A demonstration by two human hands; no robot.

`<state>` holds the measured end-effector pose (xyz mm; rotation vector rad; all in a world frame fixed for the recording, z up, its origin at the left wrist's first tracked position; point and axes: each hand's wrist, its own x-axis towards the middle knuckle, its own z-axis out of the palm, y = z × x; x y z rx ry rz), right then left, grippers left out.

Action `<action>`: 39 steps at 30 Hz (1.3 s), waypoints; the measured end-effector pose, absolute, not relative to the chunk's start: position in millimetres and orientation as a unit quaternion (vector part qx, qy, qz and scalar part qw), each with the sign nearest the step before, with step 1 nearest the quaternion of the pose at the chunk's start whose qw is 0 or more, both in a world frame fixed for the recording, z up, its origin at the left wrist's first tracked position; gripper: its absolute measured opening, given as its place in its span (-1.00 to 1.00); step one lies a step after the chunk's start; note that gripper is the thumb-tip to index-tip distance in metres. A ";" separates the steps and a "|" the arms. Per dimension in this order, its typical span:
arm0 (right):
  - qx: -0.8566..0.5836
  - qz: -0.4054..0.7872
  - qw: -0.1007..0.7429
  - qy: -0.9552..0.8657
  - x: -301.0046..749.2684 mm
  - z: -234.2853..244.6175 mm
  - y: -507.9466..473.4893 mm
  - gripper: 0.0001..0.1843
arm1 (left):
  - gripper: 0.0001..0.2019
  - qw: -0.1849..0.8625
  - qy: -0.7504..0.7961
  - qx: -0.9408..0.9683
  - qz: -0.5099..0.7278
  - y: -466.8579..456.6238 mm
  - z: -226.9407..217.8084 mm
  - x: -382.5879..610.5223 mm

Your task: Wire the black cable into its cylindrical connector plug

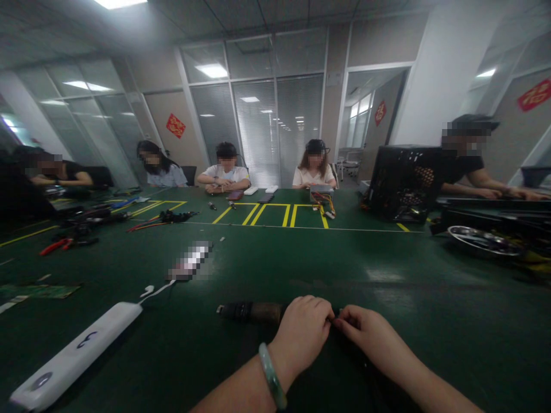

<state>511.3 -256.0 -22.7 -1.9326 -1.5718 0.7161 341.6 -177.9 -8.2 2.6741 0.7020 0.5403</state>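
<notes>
My left hand [301,330], with a pale green bangle on its wrist, is closed over the near end of a dark cylindrical tool [249,311] that lies on the green table [387,275]. My right hand [365,332] meets it from the right, fingers pinched together at the same spot. What the fingertips pinch is hidden between the two hands. The tool's dark tip points left.
A long white power strip [73,358] lies at the near left with its cable running toward a blurred object [189,261]. Several people sit along the far edge. A black computer case [400,183] and a person stand at the right. Pliers and cables [64,244] lie at the left.
</notes>
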 end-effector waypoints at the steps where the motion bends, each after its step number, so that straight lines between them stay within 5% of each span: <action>1: -0.719 0.263 0.271 -0.583 510.9 -22.1 -256.0 -0.76 | -0.90 0.160 0.247 0.936 0.190 -177.9 -8.3 341.7; 39: -0.714 0.284 0.264 -0.582 508.9 -17.5 -257.1 -0.79 | -0.91 0.161 0.233 0.935 0.213 -178.2 -11.7 341.0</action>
